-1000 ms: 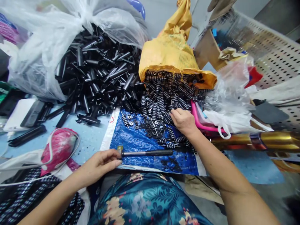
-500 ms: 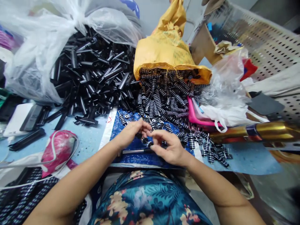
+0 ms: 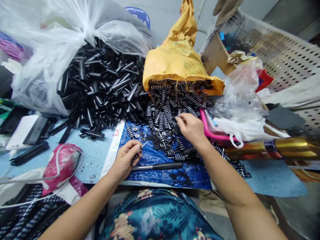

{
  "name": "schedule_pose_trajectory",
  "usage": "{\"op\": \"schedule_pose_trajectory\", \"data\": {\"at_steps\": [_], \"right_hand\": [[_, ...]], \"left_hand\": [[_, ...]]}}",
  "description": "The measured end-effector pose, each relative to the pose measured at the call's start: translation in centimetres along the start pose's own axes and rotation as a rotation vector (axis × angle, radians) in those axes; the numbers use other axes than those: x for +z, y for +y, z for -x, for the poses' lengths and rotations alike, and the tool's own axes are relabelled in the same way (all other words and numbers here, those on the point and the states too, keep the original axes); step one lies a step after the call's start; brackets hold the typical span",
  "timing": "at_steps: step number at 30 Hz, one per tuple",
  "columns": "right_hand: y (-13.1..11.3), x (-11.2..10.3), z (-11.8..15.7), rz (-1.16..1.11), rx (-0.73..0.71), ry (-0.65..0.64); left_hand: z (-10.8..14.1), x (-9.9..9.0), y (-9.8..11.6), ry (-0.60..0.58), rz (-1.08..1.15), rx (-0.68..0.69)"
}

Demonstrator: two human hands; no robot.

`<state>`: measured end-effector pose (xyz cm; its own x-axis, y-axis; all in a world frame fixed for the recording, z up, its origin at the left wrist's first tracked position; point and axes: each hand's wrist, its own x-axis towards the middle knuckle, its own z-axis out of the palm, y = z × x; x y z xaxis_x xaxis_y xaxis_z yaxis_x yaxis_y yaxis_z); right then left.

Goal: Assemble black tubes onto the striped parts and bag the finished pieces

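My left hand (image 3: 126, 159) is closed round a small black-and-white ribbed roller (image 3: 136, 157) whose thin metal pin sticks out past the fingertips. It hovers over the left part of a blue plastic sheet (image 3: 150, 156). At the right edge of a heap of similar ribbed rollers (image 3: 162, 113), my right hand (image 3: 192, 129) has its thumb and fingers pinched together. Whatever is between those fingertips is hidden. Between the hands lie several small round black discs (image 3: 157, 146) and loose rollers. A rod-like tool with a black grip (image 3: 167, 166) rests nearer my body.
A yellow sack (image 3: 175, 63) spills the rollers. Black tube-like plastic parts (image 3: 100, 86) are heaped at left beneath a clear plastic bag (image 3: 37, 76). A pink tray (image 3: 206, 125) and a gold cylinder (image 3: 297, 148) stand at right. A pink bundle with white cable (image 3: 63, 163) lies at left.
My hands were together over the sheet and have moved apart. The left went down and left with a roller; the right went up and right to the heap.
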<state>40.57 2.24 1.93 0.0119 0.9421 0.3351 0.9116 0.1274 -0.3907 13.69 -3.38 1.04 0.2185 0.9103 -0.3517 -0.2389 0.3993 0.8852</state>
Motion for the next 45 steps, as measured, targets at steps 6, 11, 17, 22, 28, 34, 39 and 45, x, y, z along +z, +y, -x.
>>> {"op": "schedule_pose_trajectory", "data": {"at_steps": [6, 11, 17, 22, 28, 34, 39, 45], "right_hand": [[3.1, 2.0, -4.9, 0.504, 0.141, -0.205], [3.5, 2.6, -4.9, 0.47, 0.163, -0.138], [5.4, 2.9, -4.8, 0.244, 0.164, 0.126], [6.4, 1.6, -4.9, 0.138, 0.124, 0.308], [6.0, -2.1, -2.7, -0.03, 0.101, 0.497], [2.4, -2.7, 0.8, -0.49, 0.232, 0.019], [-4.0, 2.3, 0.5, -0.631, 0.07, -0.546], [-7.6, 5.6, -1.4, -0.505, -0.015, -0.482]], "left_hand": [[0.0, 0.0, -0.1, 0.102, 0.072, 0.008], [-0.1, -0.5, -0.4, 0.071, 0.1, -0.023], [-0.5, -0.2, -0.8, 0.061, 0.085, -0.062], [-0.4, -0.1, -1.2, 0.078, 0.029, -0.043], [-0.6, -1.7, -0.3, 0.171, -0.065, 0.07], [-2.5, -5.9, 0.8, 0.359, -0.178, 0.153], [-5.2, -7.3, -0.2, 0.398, -0.501, 0.171], [-5.8, -7.2, -0.4, 0.418, -1.042, 0.452]]}}
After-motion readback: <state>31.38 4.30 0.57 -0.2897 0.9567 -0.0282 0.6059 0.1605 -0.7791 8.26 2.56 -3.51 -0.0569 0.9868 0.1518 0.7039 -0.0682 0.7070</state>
